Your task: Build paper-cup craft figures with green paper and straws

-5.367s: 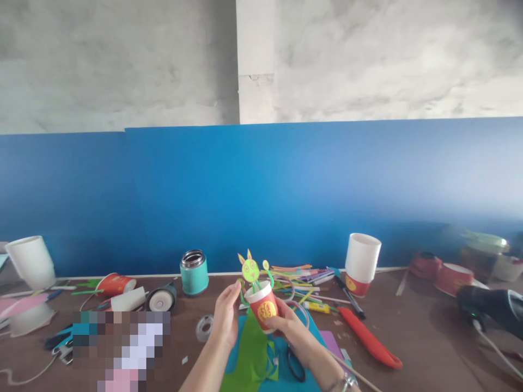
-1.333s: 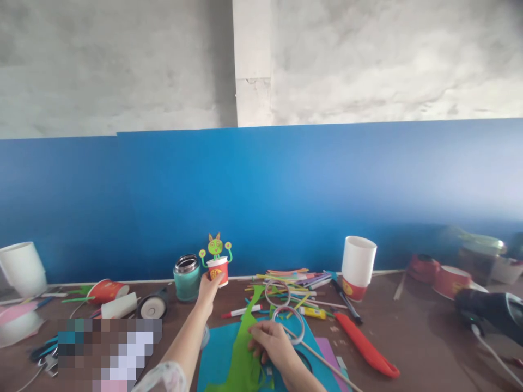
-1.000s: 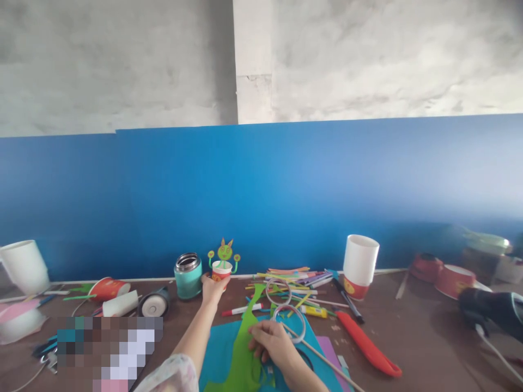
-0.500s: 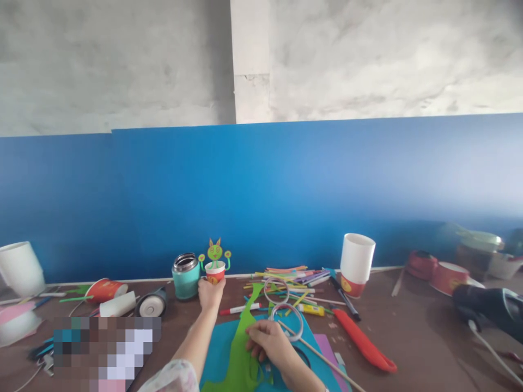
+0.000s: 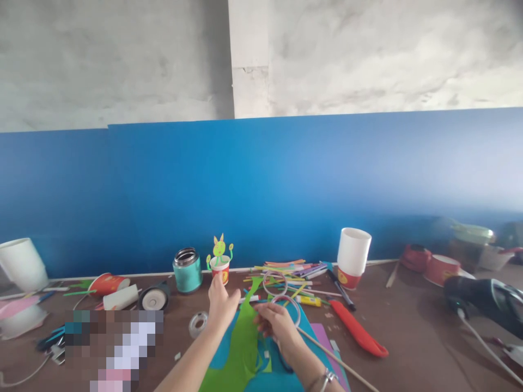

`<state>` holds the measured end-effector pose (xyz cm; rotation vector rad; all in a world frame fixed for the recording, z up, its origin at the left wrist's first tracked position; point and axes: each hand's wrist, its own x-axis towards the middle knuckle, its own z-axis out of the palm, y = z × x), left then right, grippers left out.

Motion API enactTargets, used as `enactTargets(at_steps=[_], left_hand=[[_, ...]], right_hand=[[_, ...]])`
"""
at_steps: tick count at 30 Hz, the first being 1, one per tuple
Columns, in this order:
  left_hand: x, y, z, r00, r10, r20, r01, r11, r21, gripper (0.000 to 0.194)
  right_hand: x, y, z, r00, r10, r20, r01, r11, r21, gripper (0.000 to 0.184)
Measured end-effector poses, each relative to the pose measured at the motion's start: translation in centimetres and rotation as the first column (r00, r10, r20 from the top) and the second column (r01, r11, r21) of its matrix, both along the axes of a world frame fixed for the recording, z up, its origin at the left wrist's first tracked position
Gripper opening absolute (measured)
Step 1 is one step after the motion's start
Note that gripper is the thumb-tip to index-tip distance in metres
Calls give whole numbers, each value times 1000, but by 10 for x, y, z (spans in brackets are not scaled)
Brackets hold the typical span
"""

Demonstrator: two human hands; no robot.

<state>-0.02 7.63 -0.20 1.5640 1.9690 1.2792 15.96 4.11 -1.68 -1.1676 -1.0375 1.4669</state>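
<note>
A small red-and-white paper cup [image 5: 220, 263] stands at the back of the table, with a green cat-like paper figure [image 5: 219, 249] rising from it. The figure has pointed ears and two raised arms. My left hand [image 5: 223, 305] is just in front of the cup, its thumb spread away and its fingertips at the cup's front; whether they still touch it is unclear. Above a cut sheet of green paper [image 5: 241, 348], my right hand [image 5: 280, 329] has its fingers curled together. What they hold, if anything, is hidden. Blue paper [image 5: 300, 378] lies beneath the green sheet.
A teal flask [image 5: 188, 275] stands left of the cup, its dark lid [image 5: 154, 299] nearby. A tape roll [image 5: 199, 325] lies beside my left forearm. Coloured sticks and markers [image 5: 302, 272], stacked paper cups [image 5: 353, 256] and a red sheath-like object [image 5: 359, 329] are to the right.
My left hand has loosened from around the cup and drawn back slightly, thumb now apart. The figure has turned a little. My right hand has moved slightly up and forward.
</note>
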Motion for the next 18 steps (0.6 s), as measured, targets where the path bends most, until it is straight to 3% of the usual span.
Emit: enactTargets(at_steps=[3,6,8,9,13,18], left_hand=[[-5,-32,-12,988,-108,-113,115,992,49,66],[-11,-37,-14,979,-107,-176,115,993,36,79],[-11,-21,-6,971,-42,-234,49,999,24,98],[-11,-10,-2,950,-61,-307,66,998,6,102],[-2,33,8,919,-174,-353,171,984,-41,103],[4,53,-3,904,-255,-344,248,967,-63,73]], right_hand=[[9,5,6,998,-67,11,67,998,19,35],[14,7,12,995,-91,41,89,995,43,31],[14,5,15,994,-97,59,94,994,58,29],[13,4,15,993,-100,68,95,993,63,28],[8,1,10,989,-108,101,101,992,76,31],[6,5,0,986,-105,127,95,992,83,35]])
